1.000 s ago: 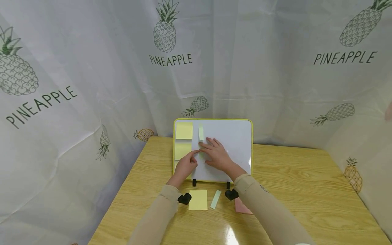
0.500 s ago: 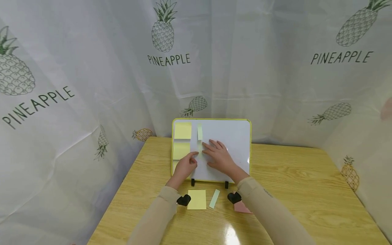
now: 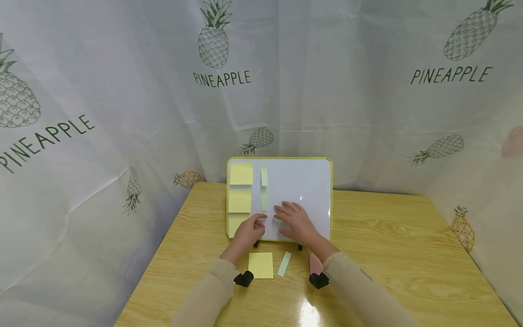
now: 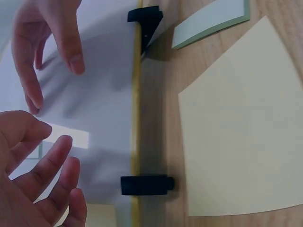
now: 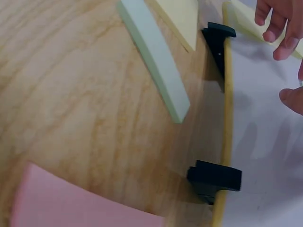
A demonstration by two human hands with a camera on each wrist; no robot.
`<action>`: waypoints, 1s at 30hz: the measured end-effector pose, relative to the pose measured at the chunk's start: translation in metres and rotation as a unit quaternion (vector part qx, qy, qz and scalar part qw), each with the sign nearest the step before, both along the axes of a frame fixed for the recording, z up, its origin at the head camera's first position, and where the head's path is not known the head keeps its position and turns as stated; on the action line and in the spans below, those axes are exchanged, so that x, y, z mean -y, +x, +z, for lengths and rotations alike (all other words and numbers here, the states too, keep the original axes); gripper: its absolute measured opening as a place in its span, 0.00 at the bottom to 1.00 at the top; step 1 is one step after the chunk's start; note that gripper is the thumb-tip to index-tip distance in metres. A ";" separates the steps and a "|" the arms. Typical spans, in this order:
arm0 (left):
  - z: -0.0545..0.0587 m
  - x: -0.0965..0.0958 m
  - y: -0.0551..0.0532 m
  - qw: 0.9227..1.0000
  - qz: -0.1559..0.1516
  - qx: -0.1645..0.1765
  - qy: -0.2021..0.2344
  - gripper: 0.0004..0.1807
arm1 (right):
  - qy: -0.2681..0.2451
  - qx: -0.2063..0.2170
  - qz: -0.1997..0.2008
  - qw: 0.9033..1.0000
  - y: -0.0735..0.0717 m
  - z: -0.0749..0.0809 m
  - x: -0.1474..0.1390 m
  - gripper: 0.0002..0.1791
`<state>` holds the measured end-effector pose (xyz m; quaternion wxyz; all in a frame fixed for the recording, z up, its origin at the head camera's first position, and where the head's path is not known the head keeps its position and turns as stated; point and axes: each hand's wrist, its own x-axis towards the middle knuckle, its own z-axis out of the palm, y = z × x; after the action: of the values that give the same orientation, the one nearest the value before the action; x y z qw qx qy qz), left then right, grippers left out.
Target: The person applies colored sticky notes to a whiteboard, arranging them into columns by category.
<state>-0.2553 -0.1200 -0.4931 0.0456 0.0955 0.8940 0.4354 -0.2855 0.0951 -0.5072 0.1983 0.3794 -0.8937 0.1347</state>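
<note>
A small whiteboard (image 3: pixel 302 181) with a yellow frame leans on black feet on the table. Three yellow sticky notes (image 3: pixel 241 174) run down its left side, the lowest partly behind my left hand (image 3: pixel 249 230). Beside them hang two narrow green sticky notes (image 3: pixel 263 175), one above the other. Just below the green notes, my left hand is loosely bent with nothing in its fingers, as the left wrist view also shows. My right hand (image 3: pixel 299 223) is spread in front of the board, right of the left hand, and holds nothing. Whether its fingertips touch the board I cannot tell.
On the table (image 3: pixel 388 236) before the board lie a yellow sticky-note pad (image 3: pixel 260 265), a narrow green pad (image 3: pixel 283 264) and a pink pad (image 5: pixel 80 203), partly hidden by the right wrist's camera in the head view. A pineapple-print curtain (image 3: pixel 347 91) surrounds the table.
Both hands have moved down the board from the lower green note, which now shows fully. The right hand has also drawn away to the right. The head view has shifted slightly.
</note>
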 end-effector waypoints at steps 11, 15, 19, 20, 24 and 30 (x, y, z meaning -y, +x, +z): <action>-0.023 -0.008 0.018 0.999 -0.036 0.012 -0.009 0.19 | -0.030 0.012 0.017 0.999 0.023 -0.021 -0.006 0.24; -0.032 -0.011 0.024 0.999 -0.046 0.005 -0.023 0.19 | -0.041 0.021 0.018 0.999 0.032 -0.027 -0.009 0.23; -0.038 -0.014 0.030 0.998 -0.055 -0.001 -0.025 0.19 | -0.053 0.038 0.009 0.998 0.042 -0.033 -0.011 0.20; -0.039 -0.015 0.032 0.998 -0.057 0.001 -0.023 0.19 | -0.055 0.042 0.005 0.998 0.044 -0.035 -0.012 0.19; -0.044 -0.017 0.038 0.998 -0.062 0.006 -0.018 0.19 | -0.067 0.069 -0.005 0.995 0.054 -0.041 -0.014 0.19; -0.049 -0.017 0.050 0.998 -0.066 0.015 -0.008 0.16 | -0.071 0.105 -0.024 0.992 0.067 -0.052 -0.016 0.22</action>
<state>-0.2051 -0.1028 -0.5425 0.0885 0.1470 0.8885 0.4257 -0.2185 0.1116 -0.5589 0.1330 0.3266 -0.9065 0.2321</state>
